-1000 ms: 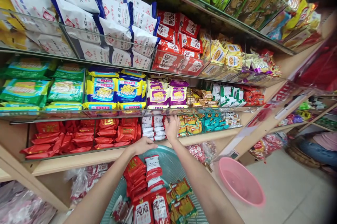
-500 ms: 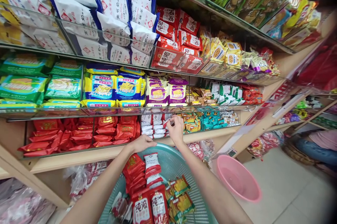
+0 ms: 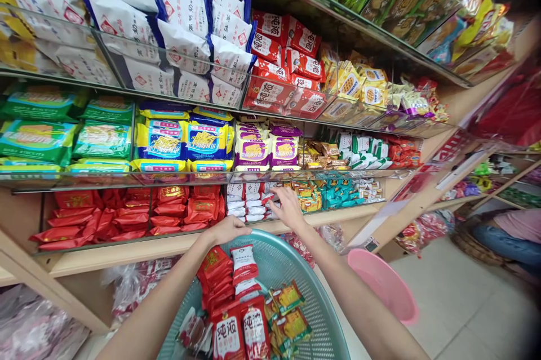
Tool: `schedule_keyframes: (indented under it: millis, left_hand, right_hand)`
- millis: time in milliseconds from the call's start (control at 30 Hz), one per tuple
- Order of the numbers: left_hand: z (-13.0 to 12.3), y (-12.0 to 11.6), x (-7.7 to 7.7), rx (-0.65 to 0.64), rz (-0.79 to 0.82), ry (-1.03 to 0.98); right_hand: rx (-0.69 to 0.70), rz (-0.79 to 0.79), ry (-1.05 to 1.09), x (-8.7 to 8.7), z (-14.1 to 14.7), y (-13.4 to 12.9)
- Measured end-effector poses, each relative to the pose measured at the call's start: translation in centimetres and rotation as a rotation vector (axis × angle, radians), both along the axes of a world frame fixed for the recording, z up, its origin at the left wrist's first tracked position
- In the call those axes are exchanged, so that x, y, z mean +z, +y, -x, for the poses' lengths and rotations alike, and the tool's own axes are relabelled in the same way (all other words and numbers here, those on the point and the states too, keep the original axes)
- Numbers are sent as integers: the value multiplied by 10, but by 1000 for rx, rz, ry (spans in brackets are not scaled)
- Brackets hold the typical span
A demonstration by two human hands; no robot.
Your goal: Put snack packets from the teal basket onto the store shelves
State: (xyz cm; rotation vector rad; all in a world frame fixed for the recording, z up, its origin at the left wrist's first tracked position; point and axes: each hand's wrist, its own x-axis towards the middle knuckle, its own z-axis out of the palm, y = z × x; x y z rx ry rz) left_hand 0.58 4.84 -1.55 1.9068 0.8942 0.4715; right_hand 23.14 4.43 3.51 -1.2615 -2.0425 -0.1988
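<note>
Head-worn view, forward and down, close on snack shelves (image 3: 270,180)

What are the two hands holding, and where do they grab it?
The left hand grips the far rim of the round green plastic basket. The right hand touches small white-and-red snack packets; whether it holds one is unclear.

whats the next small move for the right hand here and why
Probably lower the right hand onto the white-and-red packets and settle them in their stack. Its fingers spread at their edge, gripping nothing clearly, while the left hand holds the green basket rim.
</note>
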Motion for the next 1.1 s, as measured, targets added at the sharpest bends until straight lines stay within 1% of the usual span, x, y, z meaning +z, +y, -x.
schedule_keyframes:
  millis: [133,200,267,367,467,600,667,800,900,1000,1100]
  left_hand:
    - [1,0,0,-2,2,-9]
    - [1,-1,0,-1,4,-10]
    - [1,-1,1,2,5,-7]
    - [1,-2,2,2,2,-3]
    - [0,-1,3,-4,-5,-4]
    - [0,-1,3,1,-11,2]
    - [0,-2,3,5,-12,6]
    - [0,-3,5,1,-13,8]
    - [-1,-5,9,8,-8,11]
    - [-2,-8,11,23,14,8]
    - [-3,-9,11,30,55,-4]
  right_hand:
    - [56,2,-162,4,-7,0]
    - [76,23,-155,6,-8,0]
    - [91,44,-102,7,-9,1]
    - [81,45,-3,6,-7,3]
    - [56,35,150,4,-6,6]
    - [5,32,441,4,-5,6]
    - [-20,54,611,5,-5,3]
    - [-31,172,932,11,-2,-9]
    - [-13,295,1114,17,2,-25]
    - [28,464,1226,23,9,-43]
    - [73,669,1258,23,20,-60]
